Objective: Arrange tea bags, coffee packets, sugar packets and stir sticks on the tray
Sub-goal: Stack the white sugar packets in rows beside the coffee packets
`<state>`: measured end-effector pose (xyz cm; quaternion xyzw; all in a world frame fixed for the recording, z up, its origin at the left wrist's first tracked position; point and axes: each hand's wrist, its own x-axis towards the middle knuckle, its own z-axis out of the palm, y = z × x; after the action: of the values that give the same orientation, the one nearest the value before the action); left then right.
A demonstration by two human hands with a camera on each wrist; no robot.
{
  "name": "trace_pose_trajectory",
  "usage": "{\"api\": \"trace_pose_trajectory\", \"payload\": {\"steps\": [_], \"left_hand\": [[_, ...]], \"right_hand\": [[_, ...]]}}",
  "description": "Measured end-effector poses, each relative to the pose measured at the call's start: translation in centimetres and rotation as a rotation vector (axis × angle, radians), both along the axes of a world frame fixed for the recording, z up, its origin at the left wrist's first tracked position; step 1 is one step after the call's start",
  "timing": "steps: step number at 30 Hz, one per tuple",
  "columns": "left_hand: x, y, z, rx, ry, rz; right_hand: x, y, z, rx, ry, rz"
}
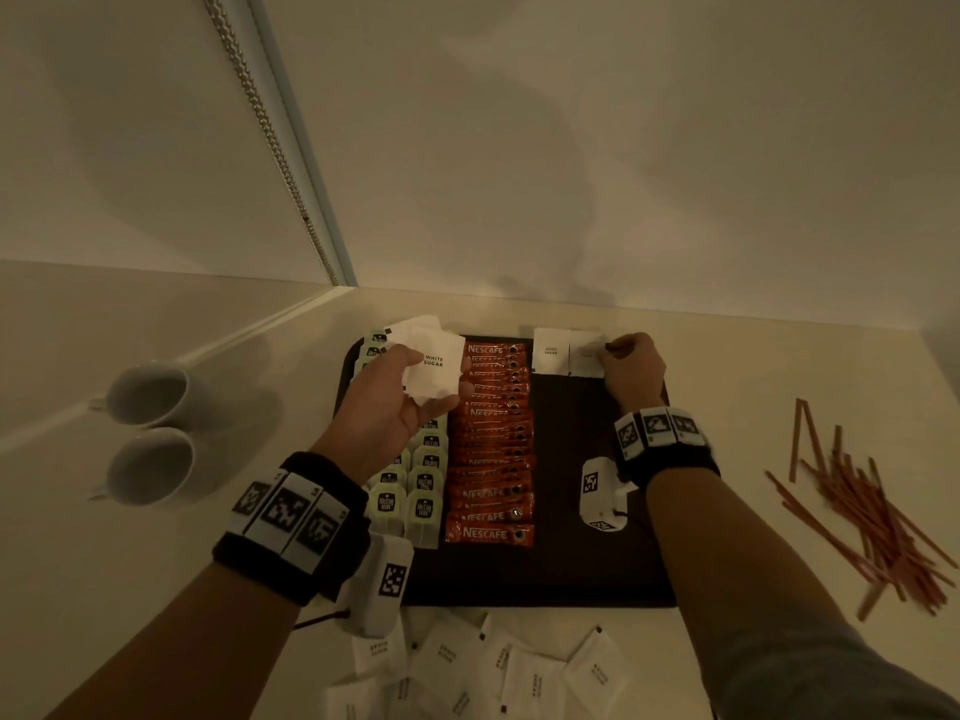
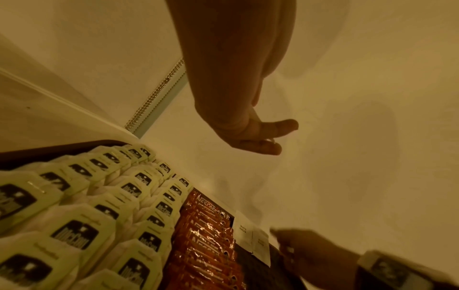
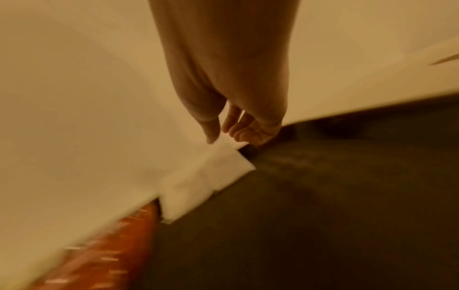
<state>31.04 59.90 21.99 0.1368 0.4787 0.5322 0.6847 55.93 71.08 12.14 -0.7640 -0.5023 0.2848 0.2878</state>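
Observation:
A dark tray (image 1: 571, 563) holds two columns of green tea bags (image 1: 423, 506) on its left and a column of red coffee packets (image 1: 493, 459) down the middle. One white sugar packet (image 1: 550, 350) lies at the tray's far edge, right of the coffee. My right hand (image 1: 610, 350) pinches a second sugar packet (image 1: 587, 356) beside it; in the right wrist view the thumb (image 3: 211, 135) sits on that packet (image 3: 218, 166). My left hand (image 1: 415, 376) grips a stack of sugar packets (image 1: 436, 363) above the tea bags. The stack is hidden in the left wrist view.
Loose sugar packets (image 1: 519, 672) lie on the counter in front of the tray. A heap of reddish stir sticks (image 1: 872, 511) lies on the counter to the right. Two white cups (image 1: 150, 394) lie left of the tray. A wall stands close behind the tray.

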Motion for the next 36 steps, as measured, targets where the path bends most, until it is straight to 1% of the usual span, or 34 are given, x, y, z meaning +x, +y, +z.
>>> {"api": "trace_pose_trajectory", "payload": {"steps": [1, 2, 3, 5, 6, 7, 8, 10, 12, 13, 15, 17, 19, 21, 24, 26, 28, 32, 36], "left_hand": [[0.1, 0.1, 0.0, -0.007, 0.019, 0.0], [0.1, 0.1, -0.1, -0.011, 0.045, 0.002], [0.2, 0.2, -0.2, -0.013, 0.073, 0.007], [0.5, 0.2, -0.5, -0.012, 0.126, 0.015], [0.6, 0.2, -0.5, 0.001, 0.146, 0.015], [0.8, 0.2, -0.4, 0.016, 0.162, 0.015], [0.9, 0.1, -0.4, 0.028, 0.171, 0.014], [1.0, -0.1, -0.4, 0.047, 0.178, 0.018], [1.1, -0.2, -0.6, 0.057, 0.173, 0.022], [1.1, -0.2, -0.6, 0.051, 0.16, 0.018], [1.2, -0.2, -0.6, 0.021, 0.096, 0.021], [1.0, -0.3, -0.4, -0.012, -0.014, 0.035], [0.7, -0.5, -0.3, -0.009, -0.059, 0.032], [0.4, -0.6, -0.4, -0.003, -0.046, 0.027], [0.2, -0.6, -0.6, -0.016, -0.039, 0.047], [0.1, -0.5, -0.6, -0.016, -0.041, 0.058], [0.1, -0.5, -0.7, -0.013, -0.035, 0.056], [0.2, -0.6, -0.7, -0.026, 0.018, 0.031], [0.1, -0.6, -0.8, -0.044, 0.004, 0.038]], "right_hand": [[-0.9, -0.3, 1.2, 0.033, 0.043, 0.031], [-2.1, -0.8, 2.6, 0.058, 0.111, 0.103], [-3.4, -1.5, 4.1, 0.061, 0.203, 0.214], [-5.8, -3.4, 6.9, -0.03, 0.393, 0.47], [-6.9, -4.3, 7.8, -0.083, 0.454, 0.574], [-7.7, -5.2, 8.4, -0.112, 0.499, 0.641], [-8.4, -5.9, 8.6, -0.112, 0.539, 0.662], [-9.3, -6.9, 8.6, -0.068, 0.587, 0.629], [-9.7, -7.5, 8.3, -0.036, 0.549, 0.584], [-9.8, -7.7, 8.2, -0.036, 0.537, 0.567], [-9.4, -7.8, 7.8, -0.06, 0.579, 0.526], [-8.5, -7.4, 7.4, -0.089, 0.678, 0.426], [-7.0, -6.6, 6.6, -0.088, 0.707, 0.293], [-5.2, -5.6, 5.6, -0.064, 0.623, 0.207], [-2.6, -3.8, 3.5, -0.065, 0.434, 0.132], [-1.3, -2.9, 2.2, -0.083, 0.31, 0.122], [-0.5, -2.6, 1.3, -0.101, 0.223, 0.124], [-0.7, -2.4, 0.1, -0.14, 0.175, 0.134], [-1.6, -2.1, -0.7, -0.157, 0.203, 0.107]]}}
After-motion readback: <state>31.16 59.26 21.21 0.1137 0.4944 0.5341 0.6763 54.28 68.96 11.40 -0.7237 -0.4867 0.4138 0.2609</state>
